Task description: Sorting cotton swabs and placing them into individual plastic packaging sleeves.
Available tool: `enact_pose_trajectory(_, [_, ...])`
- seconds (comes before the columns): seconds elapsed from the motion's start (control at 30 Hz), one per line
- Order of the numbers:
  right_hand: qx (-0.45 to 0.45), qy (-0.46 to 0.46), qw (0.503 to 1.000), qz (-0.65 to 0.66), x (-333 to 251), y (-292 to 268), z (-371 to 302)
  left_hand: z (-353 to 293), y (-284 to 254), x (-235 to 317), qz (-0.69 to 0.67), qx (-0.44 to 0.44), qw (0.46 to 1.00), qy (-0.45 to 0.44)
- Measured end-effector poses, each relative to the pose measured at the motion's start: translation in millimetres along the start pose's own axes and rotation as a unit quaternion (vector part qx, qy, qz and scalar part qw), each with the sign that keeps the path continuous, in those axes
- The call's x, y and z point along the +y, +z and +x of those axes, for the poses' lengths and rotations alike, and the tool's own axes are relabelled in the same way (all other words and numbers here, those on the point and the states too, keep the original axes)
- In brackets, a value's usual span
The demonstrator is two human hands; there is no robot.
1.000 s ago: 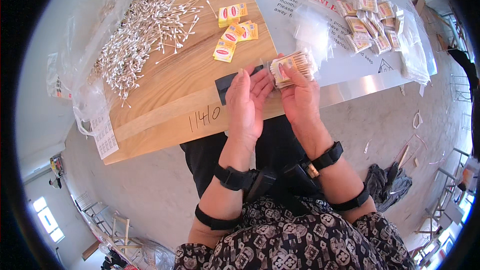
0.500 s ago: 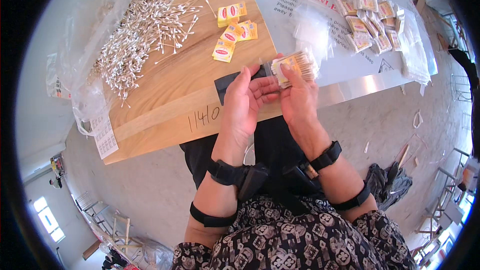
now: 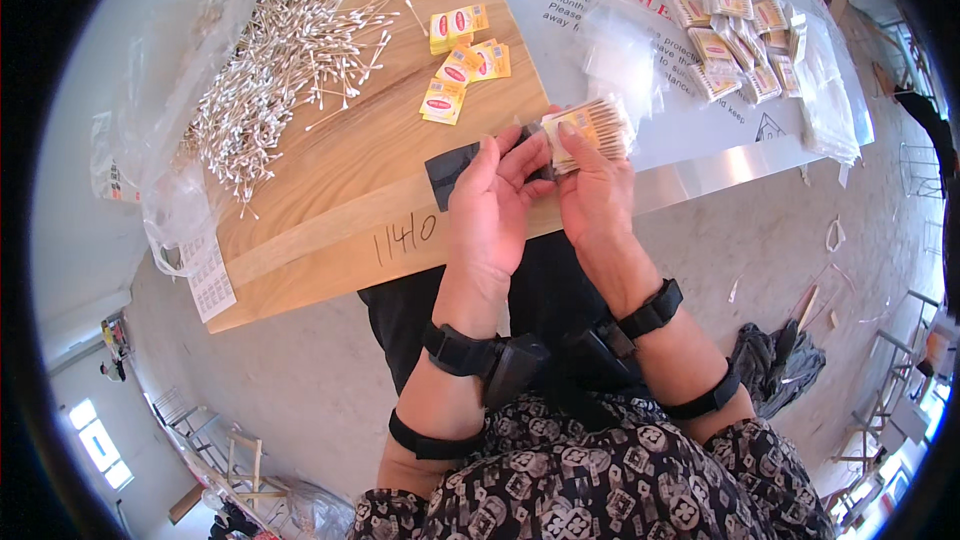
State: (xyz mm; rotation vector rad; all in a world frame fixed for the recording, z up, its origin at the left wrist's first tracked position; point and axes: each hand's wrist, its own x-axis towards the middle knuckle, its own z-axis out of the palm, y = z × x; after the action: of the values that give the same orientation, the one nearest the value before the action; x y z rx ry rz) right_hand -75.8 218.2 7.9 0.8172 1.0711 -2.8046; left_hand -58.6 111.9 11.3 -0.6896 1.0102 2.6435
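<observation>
My right hand (image 3: 597,195) is closed around a small pack of cotton swabs (image 3: 598,130), its thumb pressed on the front. The pack has a yellow-and-white card, and clear plastic shows around the swab tips. Beside it, my left hand (image 3: 490,202) has its palm turned up. Its fingers are partly curled and touch the pack's left end, while the thumb stands apart. Under the left fingers lies a black strip (image 3: 450,175) at the table edge. Several yellow cards (image 3: 443,100) lie just beyond on the wood.
A large heap of loose cotton swabs (image 3: 290,70) spills from a clear plastic bag (image 3: 150,120) on the wooden table (image 3: 330,240). Clear empty sleeves (image 3: 615,60) lie on the metal sheet at right. Filled swab packs (image 3: 735,25) are piled at the far right.
My left fingers have curled and risen toward the left end of the pack. The right hand still holds the pack in nearly the same place.
</observation>
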Motion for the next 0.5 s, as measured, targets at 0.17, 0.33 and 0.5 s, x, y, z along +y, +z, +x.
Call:
enact_pose_trajectory(0.17, [0.002, -0.01, 1.0, 0.006, -1, 1, -1, -5, 0, 0, 0.019, 0.027, 0.999, 0.009])
enact_pose_trajectory(0.33, [-0.015, 0.02, 1.0, 0.013, -3, -9, 5, 0, -3, 3, 0.056, 0.023, 0.998, -0.001])
enact_pose_trajectory(0.5, [-0.011, -0.004, 1.0, 0.008, -2, 0, 2, 0, -5, 2, 0.054, -0.024, 0.998, 0.009])
